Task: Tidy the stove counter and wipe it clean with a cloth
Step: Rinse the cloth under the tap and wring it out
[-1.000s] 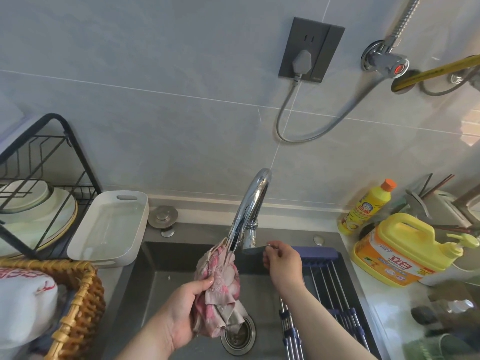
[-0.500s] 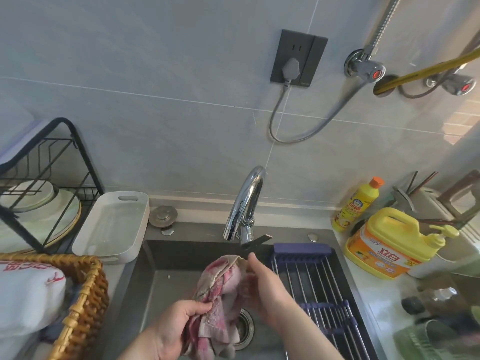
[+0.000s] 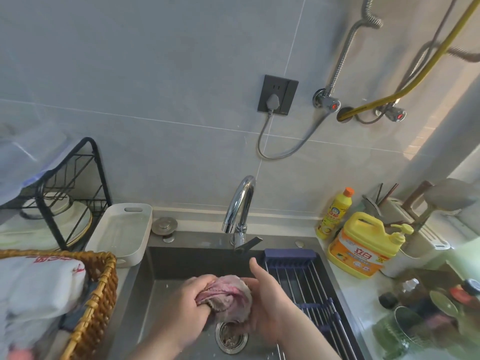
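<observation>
Head view: pink cloth (image 3: 228, 297) bunched over the sink (image 3: 181, 261), left hand (image 3: 189, 307) fingers (image 3: 200, 284) curled tight round it, right hand (image 3: 270, 305) cupping the other side.

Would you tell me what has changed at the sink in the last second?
The right hand let go of the tap lever and joined the left hand on the cloth, now bunched lower, over the drain. The left kept its grip; soap bottles unmoved.
</observation>
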`<state>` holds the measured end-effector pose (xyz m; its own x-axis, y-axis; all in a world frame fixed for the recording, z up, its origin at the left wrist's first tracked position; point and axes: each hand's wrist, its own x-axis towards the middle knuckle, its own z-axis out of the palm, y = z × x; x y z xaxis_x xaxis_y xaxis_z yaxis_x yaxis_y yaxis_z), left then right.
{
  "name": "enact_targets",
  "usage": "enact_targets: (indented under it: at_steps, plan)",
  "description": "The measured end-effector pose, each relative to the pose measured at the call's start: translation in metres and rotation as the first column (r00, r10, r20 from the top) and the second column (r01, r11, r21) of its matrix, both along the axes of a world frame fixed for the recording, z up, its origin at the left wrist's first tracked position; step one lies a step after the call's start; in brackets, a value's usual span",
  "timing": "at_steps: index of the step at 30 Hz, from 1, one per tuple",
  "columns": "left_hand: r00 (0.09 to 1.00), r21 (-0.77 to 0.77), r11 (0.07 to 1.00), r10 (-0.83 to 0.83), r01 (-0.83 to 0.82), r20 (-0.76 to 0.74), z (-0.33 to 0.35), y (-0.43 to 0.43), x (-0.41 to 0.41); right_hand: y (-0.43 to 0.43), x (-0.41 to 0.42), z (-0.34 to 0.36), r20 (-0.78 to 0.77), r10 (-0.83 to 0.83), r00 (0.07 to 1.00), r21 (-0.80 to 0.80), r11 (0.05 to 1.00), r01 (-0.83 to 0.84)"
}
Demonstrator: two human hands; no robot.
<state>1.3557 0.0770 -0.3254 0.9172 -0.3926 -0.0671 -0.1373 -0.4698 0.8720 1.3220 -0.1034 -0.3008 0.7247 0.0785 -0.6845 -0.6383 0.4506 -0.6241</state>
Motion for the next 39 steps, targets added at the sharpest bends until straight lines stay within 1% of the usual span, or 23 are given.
enact_targets:
  at_steps: [1,2,4,5,6,8,10,11,13,15,17,21,24,26,27,28,30,32,34,35,37,38,39]
  plan:
    - [0.991,0.132,0.991,-0.042,0.025,0.124,0.000,0.001,0.000,0.000,-0.002,0.005,-0.035,0.061,0.998,-0.012,0.998,-0.061]
    - [0.970,0.223,0.974,-0.086,0.033,0.229,0.001,0.000,-0.001,0.002,-0.004,0.008,-0.052,0.087,0.995,-0.025,0.996,-0.088]
    - [0.940,0.270,0.961,-0.148,0.062,0.308,0.008,-0.006,-0.005,0.011,-0.006,0.014,-0.029,0.038,0.999,-0.040,0.998,-0.039]
    - [0.945,0.252,0.965,-0.147,0.072,0.293,0.014,-0.010,-0.007,0.016,-0.005,0.014,0.001,-0.030,1.000,-0.088,0.996,0.030]
    - [0.959,0.213,0.974,-0.132,0.079,0.249,0.018,-0.013,-0.009,0.018,-0.004,0.011,0.042,-0.113,0.993,-0.179,0.977,0.118]
    - [0.986,0.129,0.989,-0.088,0.069,0.141,0.026,-0.019,-0.011,0.017,-0.001,0.010,0.173,-0.246,0.954,-0.331,0.897,0.292]
    - [0.994,0.112,0.988,-0.111,0.110,0.005,0.035,-0.025,-0.009,0.013,0.001,0.017,0.305,-0.281,0.910,-0.353,0.854,0.382]
    - [0.979,0.042,0.985,-0.158,0.164,-0.128,0.040,-0.027,-0.008,0.011,0.001,0.020,0.354,-0.270,0.895,-0.352,0.848,0.395]
    - [0.883,-0.166,0.954,-0.294,0.249,-0.367,0.047,-0.030,-0.006,0.006,0.003,0.027,0.427,-0.214,0.878,-0.369,0.846,0.385]
    - [0.782,-0.300,0.906,-0.412,0.298,-0.468,0.049,-0.028,-0.001,0.001,0.006,0.035,0.462,-0.162,0.872,-0.365,0.862,0.353]
    - [0.728,-0.361,0.877,-0.469,0.317,-0.500,0.049,-0.026,0.005,0.000,0.009,0.045,0.476,-0.138,0.868,-0.327,0.889,0.321]
    - [0.690,-0.482,0.832,-0.520,0.274,-0.504,0.050,-0.025,0.013,0.000,0.016,0.058,0.501,-0.105,0.859,-0.298,0.911,0.286]
    - [0.600,-0.683,0.714,-0.616,0.151,-0.510,0.043,-0.026,0.015,0.001,0.021,0.060,0.520,-0.098,0.849,-0.258,0.929,0.265]
    - [0.547,-0.768,0.632,-0.681,0.104,-0.487,0.037,-0.027,0.014,0.002,0.023,0.058,0.517,-0.103,0.849,-0.219,0.944,0.248]
    - [0.529,-0.783,0.615,-0.698,0.097,-0.482,0.035,-0.027,0.013,0.001,0.023,0.057,0.512,-0.099,0.853,-0.213,0.948,0.237]
    - [0.526,-0.779,0.621,-0.693,0.090,-0.492,0.034,-0.027,0.011,0.001,0.024,0.056,0.511,-0.084,0.856,-0.212,0.952,0.220]
    - [0.566,-0.719,0.693,-0.612,0.047,-0.553,0.032,-0.029,0.009,-0.001,0.022,0.056,0.502,-0.045,0.864,-0.207,0.963,0.171]
    - [0.659,-0.601,0.799,-0.458,0.012,-0.597,0.031,-0.030,0.008,-0.007,0.018,0.059,0.470,-0.017,0.883,-0.175,0.978,0.112]
    - [0.781,-0.455,0.890,-0.302,0.027,-0.546,0.038,-0.032,0.007,-0.018,0.013,0.060,0.450,0.009,0.893,-0.152,0.986,0.067]
    - [0.848,-0.365,0.931,-0.221,0.035,-0.483,0.042,-0.032,0.008,-0.022,0.010,0.060,0.429,0.004,0.903,-0.160,0.985,0.071]
    - [0.965,-0.153,0.988,-0.070,0.031,-0.252,0.046,-0.031,0.011,-0.029,0.003,0.057,0.330,-0.009,0.944,-0.191,0.979,0.076]
    - [0.994,-0.035,0.999,-0.029,0.026,-0.105,0.048,-0.030,0.012,-0.031,0.001,0.054,0.242,0.010,0.970,-0.202,0.978,0.040]
    - [0.999,0.100,0.995,-0.018,0.015,0.034,0.050,-0.029,0.012,-0.030,0.000,0.052,0.149,0.042,0.988,-0.186,0.982,-0.014]
